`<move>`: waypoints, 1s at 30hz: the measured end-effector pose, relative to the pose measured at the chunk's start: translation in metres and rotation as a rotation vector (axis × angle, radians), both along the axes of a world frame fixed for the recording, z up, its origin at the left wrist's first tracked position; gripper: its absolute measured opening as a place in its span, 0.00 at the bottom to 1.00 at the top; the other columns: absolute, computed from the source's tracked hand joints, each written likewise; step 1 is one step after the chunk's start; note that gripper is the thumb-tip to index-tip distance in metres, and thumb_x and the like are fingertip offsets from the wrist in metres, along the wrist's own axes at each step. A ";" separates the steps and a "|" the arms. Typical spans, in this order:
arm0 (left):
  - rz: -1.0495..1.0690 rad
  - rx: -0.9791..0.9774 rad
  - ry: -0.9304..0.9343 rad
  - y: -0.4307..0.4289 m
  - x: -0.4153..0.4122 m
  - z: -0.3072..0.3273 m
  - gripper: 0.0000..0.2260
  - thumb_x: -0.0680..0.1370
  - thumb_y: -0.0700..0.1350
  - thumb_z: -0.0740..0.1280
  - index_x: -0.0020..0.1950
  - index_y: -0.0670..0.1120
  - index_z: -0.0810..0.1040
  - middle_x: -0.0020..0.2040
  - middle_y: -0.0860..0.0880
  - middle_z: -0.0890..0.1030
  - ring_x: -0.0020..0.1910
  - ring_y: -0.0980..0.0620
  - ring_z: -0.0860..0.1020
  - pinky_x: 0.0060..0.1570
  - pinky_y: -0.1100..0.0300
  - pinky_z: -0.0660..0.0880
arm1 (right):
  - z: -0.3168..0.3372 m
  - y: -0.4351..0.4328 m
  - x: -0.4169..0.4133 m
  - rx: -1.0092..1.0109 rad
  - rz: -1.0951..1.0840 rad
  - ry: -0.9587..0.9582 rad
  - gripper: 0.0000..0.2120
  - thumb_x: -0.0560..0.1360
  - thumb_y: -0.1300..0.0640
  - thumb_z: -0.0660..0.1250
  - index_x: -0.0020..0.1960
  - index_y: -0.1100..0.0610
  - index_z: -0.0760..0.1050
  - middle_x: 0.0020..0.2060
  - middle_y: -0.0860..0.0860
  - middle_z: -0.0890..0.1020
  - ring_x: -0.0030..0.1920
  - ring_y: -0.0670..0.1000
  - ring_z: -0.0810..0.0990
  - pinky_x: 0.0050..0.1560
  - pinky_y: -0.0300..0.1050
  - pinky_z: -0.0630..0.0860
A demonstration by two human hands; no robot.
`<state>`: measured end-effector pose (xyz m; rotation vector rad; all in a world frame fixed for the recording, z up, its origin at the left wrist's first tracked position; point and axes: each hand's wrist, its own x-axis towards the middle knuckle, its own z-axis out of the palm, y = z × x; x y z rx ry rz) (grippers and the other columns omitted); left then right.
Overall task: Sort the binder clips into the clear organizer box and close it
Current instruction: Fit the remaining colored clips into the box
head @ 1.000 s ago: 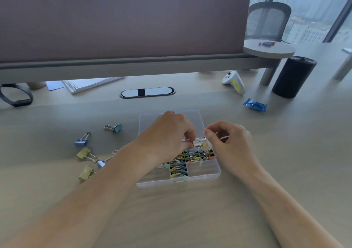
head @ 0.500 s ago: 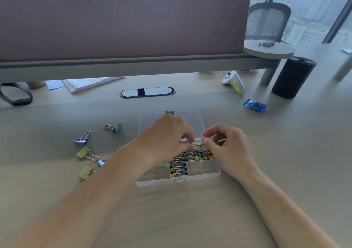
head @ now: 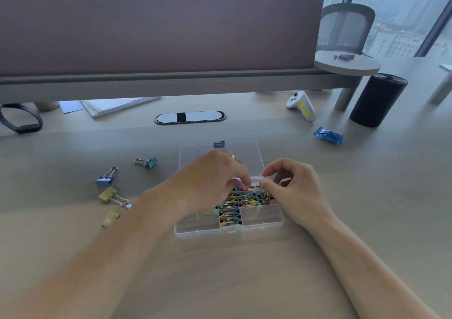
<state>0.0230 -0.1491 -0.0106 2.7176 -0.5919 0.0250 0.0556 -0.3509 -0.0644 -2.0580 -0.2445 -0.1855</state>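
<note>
The right hand (head: 293, 191) has dipped closer to the left hand (head: 208, 181). Both pinch a small pink binder clip (head: 245, 186), mostly hidden by fingers, over the open clear plastic organizer box (head: 264, 223). The left forearm half-covers a loose blue clip (head: 128, 206).

Bare desk (head: 232, 282) btwn me & the organizer box (head: 228, 231), so that's an easy pass. L side: loose binder clips (head: 107, 194) scattered by my forearm, w/ gaps btwn them. Behind the box its lid (head: 220, 154) lies flat & low. My left hand (head: 208, 184) & right hand (head: 291, 191) crowd the box's back row, both pinching a small clip (head: 252, 187). R side is open up to the blue packet (head: 327, 135); a black cylinder (head: 378, 99) stands beyond it.
</note>
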 end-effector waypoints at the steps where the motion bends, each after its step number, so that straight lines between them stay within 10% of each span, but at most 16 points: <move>1: -0.006 0.016 -0.015 0.000 0.001 -0.001 0.11 0.81 0.41 0.69 0.55 0.55 0.86 0.56 0.58 0.82 0.55 0.57 0.76 0.53 0.64 0.68 | 0.001 0.000 0.001 0.014 0.001 0.012 0.07 0.70 0.58 0.78 0.39 0.47 0.83 0.31 0.46 0.81 0.31 0.46 0.77 0.38 0.57 0.85; 10: -0.030 0.061 -0.084 -0.004 0.008 0.000 0.07 0.80 0.47 0.70 0.55 0.55 0.86 0.54 0.58 0.82 0.51 0.61 0.71 0.51 0.63 0.67 | 0.002 0.004 -0.005 -0.070 0.070 -0.072 0.18 0.78 0.52 0.63 0.32 0.48 0.83 0.44 0.42 0.80 0.47 0.43 0.79 0.45 0.33 0.70; 30: -0.008 0.094 -0.076 -0.001 0.005 0.004 0.06 0.80 0.50 0.70 0.54 0.57 0.86 0.54 0.58 0.82 0.54 0.58 0.76 0.54 0.60 0.72 | 0.001 0.005 -0.006 -0.113 0.060 -0.089 0.17 0.77 0.48 0.59 0.37 0.48 0.84 0.45 0.41 0.79 0.48 0.41 0.78 0.47 0.38 0.71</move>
